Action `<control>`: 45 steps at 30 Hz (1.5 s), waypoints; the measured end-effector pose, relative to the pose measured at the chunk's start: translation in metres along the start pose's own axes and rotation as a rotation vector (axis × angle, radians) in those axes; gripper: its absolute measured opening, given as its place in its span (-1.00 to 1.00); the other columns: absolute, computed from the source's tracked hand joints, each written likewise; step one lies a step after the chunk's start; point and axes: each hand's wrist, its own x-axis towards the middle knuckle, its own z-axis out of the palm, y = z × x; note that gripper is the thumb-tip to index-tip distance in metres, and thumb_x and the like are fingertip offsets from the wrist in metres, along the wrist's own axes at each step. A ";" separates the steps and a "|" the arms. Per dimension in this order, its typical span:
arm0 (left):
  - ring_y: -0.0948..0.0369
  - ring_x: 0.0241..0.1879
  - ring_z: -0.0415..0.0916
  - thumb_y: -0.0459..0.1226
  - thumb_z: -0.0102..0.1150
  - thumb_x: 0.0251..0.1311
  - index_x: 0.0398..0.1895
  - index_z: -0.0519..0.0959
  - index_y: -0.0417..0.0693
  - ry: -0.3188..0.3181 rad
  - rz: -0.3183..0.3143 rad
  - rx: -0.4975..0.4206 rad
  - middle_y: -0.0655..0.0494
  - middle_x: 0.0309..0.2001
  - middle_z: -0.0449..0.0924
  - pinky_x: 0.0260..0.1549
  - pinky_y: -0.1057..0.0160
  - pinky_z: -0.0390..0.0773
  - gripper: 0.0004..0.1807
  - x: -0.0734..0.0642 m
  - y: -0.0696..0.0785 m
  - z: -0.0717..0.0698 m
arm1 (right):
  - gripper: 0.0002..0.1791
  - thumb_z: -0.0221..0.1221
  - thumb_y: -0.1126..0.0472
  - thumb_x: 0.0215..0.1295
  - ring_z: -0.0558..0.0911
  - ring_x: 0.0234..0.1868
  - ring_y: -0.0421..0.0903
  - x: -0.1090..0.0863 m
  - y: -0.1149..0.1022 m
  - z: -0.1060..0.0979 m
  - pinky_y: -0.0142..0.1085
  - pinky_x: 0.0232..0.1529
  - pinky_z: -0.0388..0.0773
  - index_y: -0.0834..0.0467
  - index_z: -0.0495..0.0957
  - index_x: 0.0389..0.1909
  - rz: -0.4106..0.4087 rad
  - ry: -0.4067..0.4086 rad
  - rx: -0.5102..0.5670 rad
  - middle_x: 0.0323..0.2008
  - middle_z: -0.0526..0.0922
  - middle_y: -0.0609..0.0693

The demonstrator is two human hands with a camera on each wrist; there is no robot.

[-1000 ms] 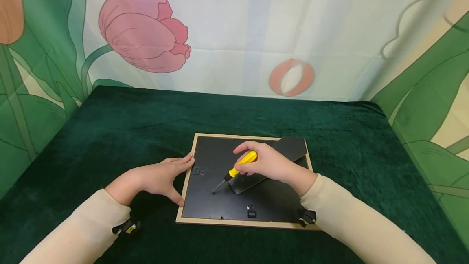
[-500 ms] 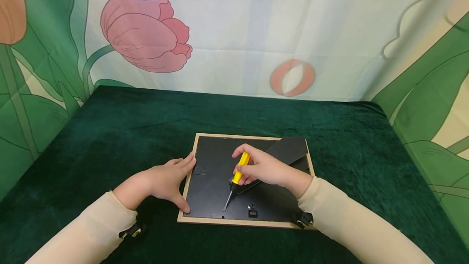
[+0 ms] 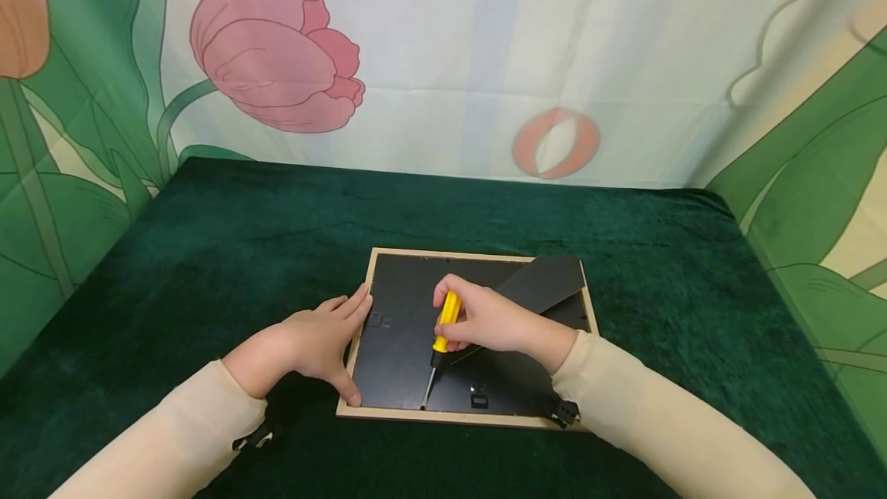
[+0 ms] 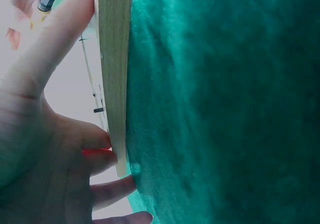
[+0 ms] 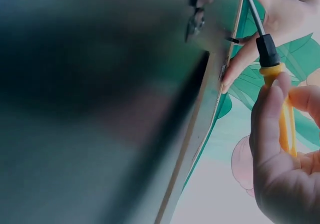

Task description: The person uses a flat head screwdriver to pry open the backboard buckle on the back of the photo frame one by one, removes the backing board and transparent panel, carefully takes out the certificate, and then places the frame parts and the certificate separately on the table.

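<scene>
A picture frame (image 3: 398, 368) with a light wooden border lies back side up, its black backing showing. My right hand (image 3: 485, 318) grips a yellow-handled screwdriver (image 3: 449, 314), whose metal tip meets a small dark tab at the near edge of the backing. In the right wrist view the fingers curl round the screwdriver's yellow handle (image 5: 287, 126). With fingers spread, my left hand (image 3: 315, 345) rests along the frame's left side, thumb near the near left corner. The left wrist view shows that hand (image 4: 55, 139) against the wooden border (image 4: 114, 73).
A black stand leg (image 3: 554, 279) lies slantwise over the backing and reaches past the far right corner. Small metal hangers (image 3: 479, 397) sit on the backing. Dark green cloth (image 3: 291, 237) covers the table, and a printed curtain (image 3: 430, 60) hangs behind it.
The screwdriver has stood up more steeply, and its tip has moved toward me, from the middle of the backing to the near edge. My left thumb has slid nearer to the corner.
</scene>
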 end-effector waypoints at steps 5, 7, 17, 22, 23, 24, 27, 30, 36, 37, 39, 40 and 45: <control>-0.17 0.36 -0.09 0.28 0.47 -0.60 0.45 -0.09 -0.19 0.004 -0.001 -0.002 -0.08 0.47 -0.27 0.08 -0.22 0.28 0.50 0.002 0.000 0.001 | -0.65 0.22 0.36 0.19 0.63 -0.46 -0.12 -0.005 -0.007 0.004 -0.35 -0.33 0.60 0.22 0.28 -0.10 -0.043 0.009 -0.103 -0.41 0.62 -0.03; -0.17 0.36 -0.10 0.28 0.47 -0.60 0.45 -0.09 -0.19 0.003 -0.001 -0.005 -0.08 0.47 -0.28 0.08 -0.22 0.28 0.50 0.002 0.000 0.001 | -0.65 0.24 0.34 0.18 0.63 -0.47 -0.13 -0.011 -0.011 0.006 -0.37 -0.36 0.59 0.19 0.28 -0.13 -0.084 0.021 -0.162 -0.45 0.61 -0.07; -0.16 0.37 -0.12 0.27 0.47 -0.60 0.46 -0.11 -0.18 -0.009 -0.010 -0.009 -0.06 0.48 -0.31 0.09 -0.19 0.30 0.50 0.000 0.000 -0.001 | -0.64 0.28 0.30 0.14 0.45 -0.59 -0.29 -0.035 -0.020 0.018 -0.49 -0.49 0.51 0.15 0.27 -0.18 -0.289 0.137 -0.410 -0.54 0.51 -0.12; -0.17 0.36 -0.10 0.28 0.47 -0.59 0.45 -0.10 -0.20 -0.011 -0.003 0.006 -0.09 0.47 -0.29 0.07 -0.20 0.32 0.50 0.002 0.000 -0.002 | -0.66 0.25 0.29 0.16 0.41 -0.61 -0.32 -0.044 -0.024 0.027 -0.55 -0.52 0.45 0.13 0.28 -0.16 -0.370 0.174 -0.492 -0.54 0.49 -0.14; -0.17 0.36 -0.10 0.28 0.47 -0.59 0.45 -0.10 -0.20 -0.011 -0.003 0.007 -0.08 0.47 -0.30 0.07 -0.20 0.32 0.50 0.002 0.000 -0.002 | -0.66 0.25 0.29 0.16 0.40 -0.61 -0.33 -0.046 -0.025 0.028 -0.56 -0.54 0.43 0.13 0.28 -0.16 -0.385 0.182 -0.508 -0.54 0.48 -0.15; -0.17 0.36 -0.11 0.28 0.47 -0.59 0.45 -0.10 -0.20 -0.012 -0.003 0.004 -0.08 0.47 -0.30 0.07 -0.20 0.31 0.50 0.002 0.000 -0.002 | -0.66 0.25 0.29 0.16 0.38 -0.62 -0.33 -0.048 -0.025 0.030 -0.57 -0.55 0.42 0.12 0.29 -0.15 -0.402 0.191 -0.522 -0.54 0.48 -0.16; -0.17 0.36 -0.11 0.28 0.47 -0.57 0.45 -0.10 -0.21 -0.014 -0.002 -0.004 -0.09 0.47 -0.30 0.07 -0.19 0.31 0.49 0.002 -0.001 -0.002 | -0.65 0.25 0.29 0.16 0.34 -0.65 -0.33 -0.052 -0.026 0.033 -0.60 -0.57 0.38 0.11 0.29 -0.14 -0.457 0.212 -0.552 -0.54 0.48 -0.15; -0.16 0.37 -0.12 0.28 0.48 -0.55 0.45 -0.10 -0.21 -0.016 -0.003 -0.009 -0.09 0.47 -0.30 0.08 -0.17 0.31 0.49 0.001 -0.001 -0.002 | -0.63 0.26 0.30 0.16 0.31 -0.67 -0.33 -0.054 -0.026 0.036 -0.62 -0.57 0.35 0.12 0.30 -0.11 -0.497 0.229 -0.568 -0.56 0.47 -0.14; -0.16 0.37 -0.13 0.28 0.47 -0.55 0.45 -0.10 -0.20 -0.019 -0.003 -0.012 -0.09 0.47 -0.31 0.08 -0.17 0.31 0.49 0.001 -0.002 -0.002 | -0.62 0.24 0.28 0.17 0.31 -0.67 -0.34 -0.056 -0.026 0.039 -0.63 -0.58 0.33 0.13 0.31 -0.06 -0.521 0.235 -0.601 -0.53 0.51 -0.14; -0.17 0.37 -0.13 0.28 0.48 -0.55 0.45 -0.10 -0.20 -0.020 -0.003 -0.016 -0.09 0.47 -0.31 0.08 -0.18 0.31 0.49 0.001 -0.002 -0.002 | -0.63 0.23 0.28 0.17 0.32 -0.66 -0.35 -0.056 -0.026 0.040 -0.64 -0.57 0.33 0.14 0.32 -0.06 -0.535 0.232 -0.611 -0.50 0.54 -0.13; -0.17 0.37 -0.14 0.28 0.47 -0.55 0.45 -0.11 -0.20 -0.023 -0.004 -0.020 -0.09 0.47 -0.31 0.08 -0.18 0.31 0.49 0.001 -0.002 -0.002 | -0.65 0.23 0.29 0.17 0.33 -0.64 -0.35 -0.056 -0.026 0.041 -0.65 -0.54 0.33 0.14 0.35 -0.06 -0.574 0.223 -0.630 -0.42 0.58 -0.12; -0.17 0.37 -0.14 0.28 0.47 -0.55 0.45 -0.11 -0.20 -0.023 -0.004 -0.024 -0.09 0.47 -0.31 0.08 -0.18 0.31 0.49 0.001 -0.002 -0.002 | -0.66 0.22 0.29 0.17 0.34 -0.62 -0.35 -0.056 -0.027 0.042 -0.66 -0.53 0.33 0.14 0.36 -0.06 -0.595 0.217 -0.640 -0.40 0.60 -0.11; -0.17 0.37 -0.15 0.28 0.47 -0.55 0.46 -0.12 -0.18 -0.026 -0.005 -0.035 -0.07 0.48 -0.32 0.08 -0.19 0.30 0.49 0.001 -0.003 -0.002 | -0.67 0.23 0.30 0.15 0.40 -0.57 -0.36 -0.055 -0.026 0.041 -0.67 -0.46 0.37 0.14 0.40 -0.07 -0.661 0.178 -0.646 -0.36 0.61 -0.11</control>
